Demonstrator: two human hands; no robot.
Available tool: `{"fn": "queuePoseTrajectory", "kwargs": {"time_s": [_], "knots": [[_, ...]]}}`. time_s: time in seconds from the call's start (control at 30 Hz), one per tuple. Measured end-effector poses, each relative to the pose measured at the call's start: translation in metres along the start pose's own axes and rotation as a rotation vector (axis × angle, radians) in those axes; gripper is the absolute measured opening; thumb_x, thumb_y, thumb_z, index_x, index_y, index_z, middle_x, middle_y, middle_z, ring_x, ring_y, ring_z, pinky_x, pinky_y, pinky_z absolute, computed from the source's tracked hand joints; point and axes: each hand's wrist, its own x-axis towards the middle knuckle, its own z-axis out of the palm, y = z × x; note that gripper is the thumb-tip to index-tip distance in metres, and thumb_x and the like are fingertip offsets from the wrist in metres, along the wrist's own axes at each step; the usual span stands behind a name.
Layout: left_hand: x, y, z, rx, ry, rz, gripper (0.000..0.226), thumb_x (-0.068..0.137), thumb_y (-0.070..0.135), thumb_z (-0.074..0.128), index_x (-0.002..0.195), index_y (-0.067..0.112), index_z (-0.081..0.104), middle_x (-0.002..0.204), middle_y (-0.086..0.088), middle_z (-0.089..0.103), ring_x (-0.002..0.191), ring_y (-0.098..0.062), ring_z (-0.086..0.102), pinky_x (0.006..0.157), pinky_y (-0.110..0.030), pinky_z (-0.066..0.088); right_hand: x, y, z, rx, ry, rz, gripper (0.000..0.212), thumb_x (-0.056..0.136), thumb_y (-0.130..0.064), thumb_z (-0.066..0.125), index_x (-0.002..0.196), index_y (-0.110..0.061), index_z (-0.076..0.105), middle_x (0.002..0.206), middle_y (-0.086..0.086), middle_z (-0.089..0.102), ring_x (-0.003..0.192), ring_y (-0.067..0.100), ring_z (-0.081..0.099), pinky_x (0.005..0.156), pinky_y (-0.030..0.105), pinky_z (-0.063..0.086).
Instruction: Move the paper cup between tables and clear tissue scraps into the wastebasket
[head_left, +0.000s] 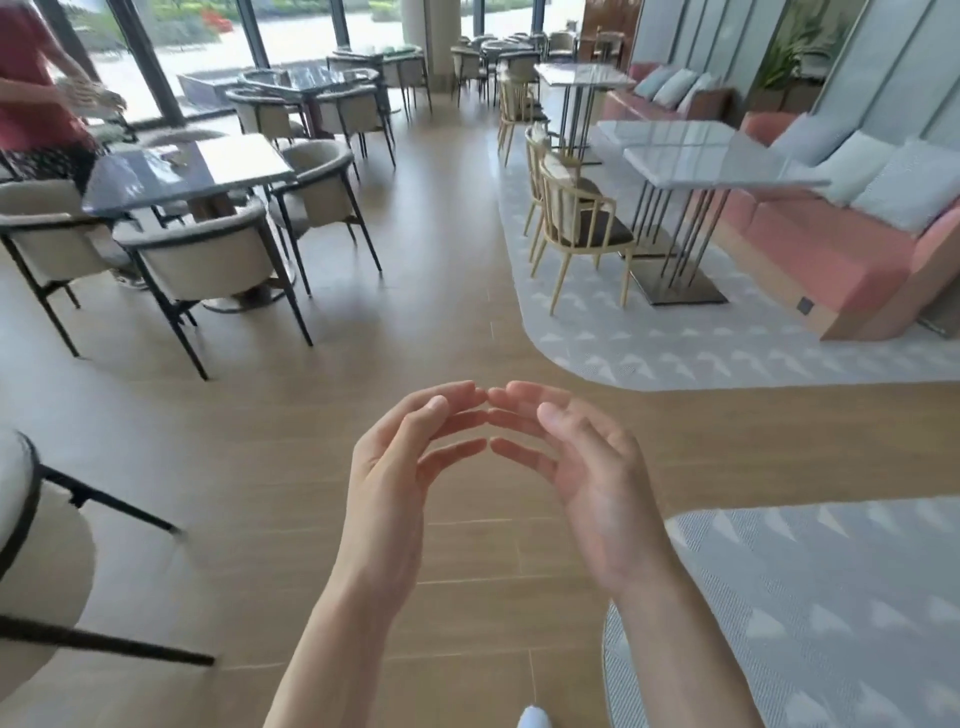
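Both hands empty: left hand (400, 467) & right hand (582, 467) loosely spread, fingertips nearly meeting above the floor (467, 322). No cup, scraps or wastebasket in view. Prob. between steps; next: walk to a table (192, 171), find the cup.

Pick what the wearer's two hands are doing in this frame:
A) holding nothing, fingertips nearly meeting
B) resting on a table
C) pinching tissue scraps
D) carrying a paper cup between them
A: the left hand and right hand are raised over the wooden floor with relaxed, slightly bent fingers, tips almost touching, and nothing is held in or between them.
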Motion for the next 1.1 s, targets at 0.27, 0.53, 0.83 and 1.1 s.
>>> {"fn": "queuePoseTrajectory", "kwargs": {"time_s": [0.27,0.53,0.83,1.1], "knots": [[0.18,-0.004,0.049,-0.026,0.129,0.102,0.033,0.093,0.025,0.055,0.109,0.007,0.077,0.114,-0.014,0.077,0.109,-0.03,0.073,0.09,-0.041,0.06,0.2,-0.033,-0.038,-0.034,-0.143,0.002,0.032,0.094,-0.023,0.056,0.116,-0.007,0.073,0.121,0.013,0.075,0.116,0.031,0.07,0.095,0.044,0.058],[0.356,-0.065,0.056,-0.023,0.155,0.027,0.029,0.091,0.025,0.057,0.103,0.012,0.08,0.113,-0.013,0.077,0.109,-0.031,0.073,0.086,-0.035,0.061,0.366,0.01,-0.089,-0.024,-0.097,0.076,0.032,0.092,-0.021,0.058,0.114,-0.005,0.073,0.121,0.016,0.074,0.115,0.034,0.07,0.091,0.039,0.059],[0.625,-0.07,0.083,-0.008,-0.003,0.067,0.028,0.092,0.023,0.056,0.099,0.019,0.082,0.112,-0.012,0.078,0.109,-0.031,0.073,0.088,-0.038,0.059,0.614,-0.015,-0.119,-0.015,0.05,-0.056,0.037,0.089,-0.02,0.058,0.116,0.002,0.069,0.119,0.018,0.075,0.113,0.034,0.07,0.09,0.038,0.06],[0.792,-0.093,0.088,0.068,-0.012,0.036,0.028,0.091,0.023,0.056,0.101,0.017,0.081,0.113,-0.013,0.077,0.108,-0.032,0.073,0.09,-0.045,0.055,0.789,-0.001,-0.137,0.049,0.114,-0.065,0.033,0.088,-0.019,0.057,0.112,-0.001,0.07,0.116,0.016,0.076,0.111,0.033,0.071,0.088,0.037,0.059]]}}
